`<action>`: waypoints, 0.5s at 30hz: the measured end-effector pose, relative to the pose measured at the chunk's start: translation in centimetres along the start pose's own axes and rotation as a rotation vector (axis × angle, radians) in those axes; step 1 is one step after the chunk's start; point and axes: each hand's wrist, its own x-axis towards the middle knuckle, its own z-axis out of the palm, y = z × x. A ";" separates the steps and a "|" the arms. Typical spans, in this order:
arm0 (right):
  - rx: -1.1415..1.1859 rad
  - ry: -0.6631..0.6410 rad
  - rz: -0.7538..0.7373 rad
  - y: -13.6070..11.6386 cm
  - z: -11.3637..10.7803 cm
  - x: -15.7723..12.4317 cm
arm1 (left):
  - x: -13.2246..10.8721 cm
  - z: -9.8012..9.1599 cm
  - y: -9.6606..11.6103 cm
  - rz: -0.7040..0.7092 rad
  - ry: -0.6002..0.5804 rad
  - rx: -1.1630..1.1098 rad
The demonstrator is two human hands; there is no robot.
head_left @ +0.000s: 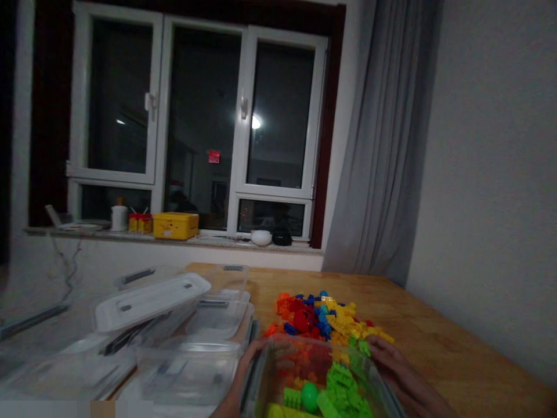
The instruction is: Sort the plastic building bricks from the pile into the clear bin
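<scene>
Head view: both hands grip a clear box of bricks.

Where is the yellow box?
The yellow box sits far back on the windowsill, left of the middle in the head view, right beside two small red and yellow tins and a white jar.

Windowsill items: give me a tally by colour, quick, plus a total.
Yellow box: 1
Small yellow and red boxes: 2
White cup: 1
White rounded thing: 1
Black rounded thing: 1
Pale flat thing at the left end, too dim to identify: 1
Total: 7
</scene>
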 end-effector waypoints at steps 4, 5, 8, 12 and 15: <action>0.017 -0.058 -0.003 0.2 -0.3 0.1 | 1.0 -1.1 -0.5 0.006 -0.022 -0.030; 0.031 -0.056 -0.017 0.1 -0.2 0.1 | 1.2 -1.3 -0.6 0.016 -0.024 -0.036; 0.053 -0.049 -0.049 -0.3 0.0 -0.3 | 1.6 -1.6 -0.6 0.004 -0.058 -0.042; 0.002 -0.106 -0.037 -0.3 0.1 -0.7 | 1.8 -2.1 -0.8 0.032 -0.037 -0.016; -0.062 -0.151 -0.038 -0.3 0.3 -0.8 | 1.9 -2.4 -1.0 0.009 -0.075 0.002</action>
